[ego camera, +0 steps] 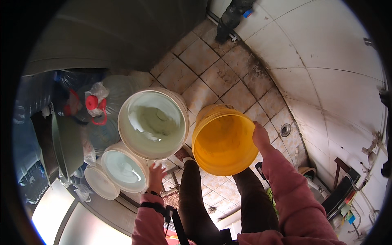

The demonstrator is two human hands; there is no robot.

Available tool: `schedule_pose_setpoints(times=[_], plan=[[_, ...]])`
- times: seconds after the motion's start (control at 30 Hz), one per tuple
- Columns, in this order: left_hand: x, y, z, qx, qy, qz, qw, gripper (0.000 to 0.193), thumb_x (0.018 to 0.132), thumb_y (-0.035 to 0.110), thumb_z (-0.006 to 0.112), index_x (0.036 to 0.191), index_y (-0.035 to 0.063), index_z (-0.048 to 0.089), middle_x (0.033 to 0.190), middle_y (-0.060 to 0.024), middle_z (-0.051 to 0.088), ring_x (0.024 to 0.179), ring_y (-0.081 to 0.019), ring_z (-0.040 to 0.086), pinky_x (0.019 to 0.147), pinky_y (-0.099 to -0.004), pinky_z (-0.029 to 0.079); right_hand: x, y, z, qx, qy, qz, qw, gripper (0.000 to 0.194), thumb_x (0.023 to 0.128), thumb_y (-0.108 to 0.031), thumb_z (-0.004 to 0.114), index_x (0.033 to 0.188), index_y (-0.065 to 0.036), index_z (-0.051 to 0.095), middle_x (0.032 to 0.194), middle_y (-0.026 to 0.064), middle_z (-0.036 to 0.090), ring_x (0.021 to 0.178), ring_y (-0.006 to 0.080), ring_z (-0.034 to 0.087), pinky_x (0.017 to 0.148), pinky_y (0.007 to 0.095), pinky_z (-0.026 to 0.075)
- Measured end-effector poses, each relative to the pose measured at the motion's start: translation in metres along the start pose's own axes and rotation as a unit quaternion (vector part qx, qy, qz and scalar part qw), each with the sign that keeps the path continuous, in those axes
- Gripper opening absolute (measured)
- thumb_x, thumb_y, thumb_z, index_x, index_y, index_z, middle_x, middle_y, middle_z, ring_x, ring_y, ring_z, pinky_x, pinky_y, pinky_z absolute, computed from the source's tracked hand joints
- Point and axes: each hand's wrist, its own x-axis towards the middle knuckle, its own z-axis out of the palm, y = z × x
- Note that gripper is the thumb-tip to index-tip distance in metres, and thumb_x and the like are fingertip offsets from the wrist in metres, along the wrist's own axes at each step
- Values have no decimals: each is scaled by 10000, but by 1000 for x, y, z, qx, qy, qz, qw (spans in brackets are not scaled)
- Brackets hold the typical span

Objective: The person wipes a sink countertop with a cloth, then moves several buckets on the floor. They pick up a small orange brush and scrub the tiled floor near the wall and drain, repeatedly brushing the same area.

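A yellow plastic bucket [225, 142] stands before me, its inside showing, with my right hand [261, 136] gripping the right side of its rim. My left hand [157, 177] has its fingers spread, just right of a smaller white bucket [125, 167] of clear water; it holds nothing. Above that, a large white bucket [154, 122] holds greenish-looking water, left of the yellow one. A white round lid or lidded bucket [102, 182] lies at the lower left.
Large clear plastic jugs [118, 92], one with a red cap [91, 102], crowd the left side. A floor drain [285, 130] lies near the tiled wall at the right. A black-wrapped pipe [229, 20] stands at the top. My legs are below the buckets.
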Motion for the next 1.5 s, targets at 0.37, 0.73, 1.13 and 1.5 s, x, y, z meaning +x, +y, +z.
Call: schedule_pose_setpoints(times=[0.37, 0.73, 1.13, 1.5], plan=[[-106, -53, 3, 164, -102, 94, 977, 428, 889, 71, 611, 1275, 29, 431, 968, -95, 609, 781, -174, 625, 616, -285, 520, -39, 13, -27, 66, -17, -5, 998, 577, 787, -63, 620, 1336, -38, 448, 1330, 216, 472, 1220, 374, 475, 1000, 410, 427], [-151, -67, -6, 185, -76, 118, 973, 356, 926, 215, 598, 1203, 1, 534, 941, -88, 666, 810, -139, 658, 673, -265, 534, -38, 138, -12, 141, -1, -4, 990, 395, 886, -337, 581, 1174, -70, 610, 981, 98, 680, 896, 223, 647, 796, 359, 502], [-198, -172, -93, 153, -13, -6, 988, 339, 922, 177, 604, 1218, 31, 525, 1032, -94, 648, 909, -189, 669, 732, -296, 527, 3, 85, 28, 481, -212, 177, 832, 602, 953, -618, 312, 1190, -144, 597, 1100, 1, 663, 1003, 138, 605, 877, 360, 437], [-224, -248, -107, 100, 6, -70, 992, 343, 940, 179, 585, 1240, 33, 506, 1075, -87, 651, 921, -188, 659, 758, -293, 522, -27, 74, 41, 654, -490, 166, 551, 633, 921, -606, 417, 1378, -168, 440, 1394, 62, 492, 1263, 290, 480, 991, 526, 421]])
